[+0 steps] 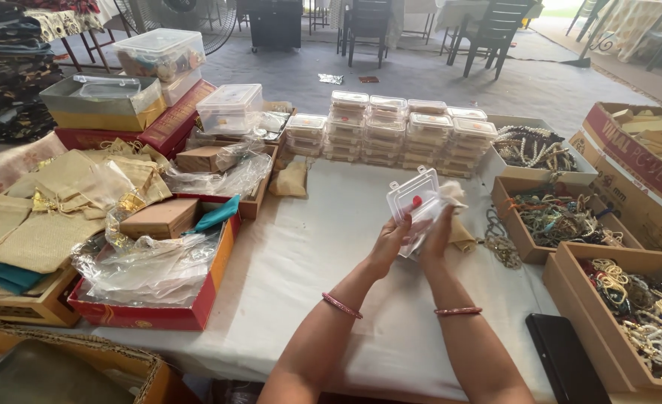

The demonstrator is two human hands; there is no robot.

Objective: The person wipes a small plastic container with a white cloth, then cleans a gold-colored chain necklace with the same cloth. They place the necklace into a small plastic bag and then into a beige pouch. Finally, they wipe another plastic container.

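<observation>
Both hands hold a small clear plastic box (415,203) above the white-covered table (308,254), just right of centre. The left hand (388,243) pinches its lower edge; the right hand (437,228) curls its fingers around the box's side and white wrapping. Stacked clear boxes (391,135) sit at 12 o'clock, open cartons of beaded jewellery (563,217) at 3 o'clock.
</observation>
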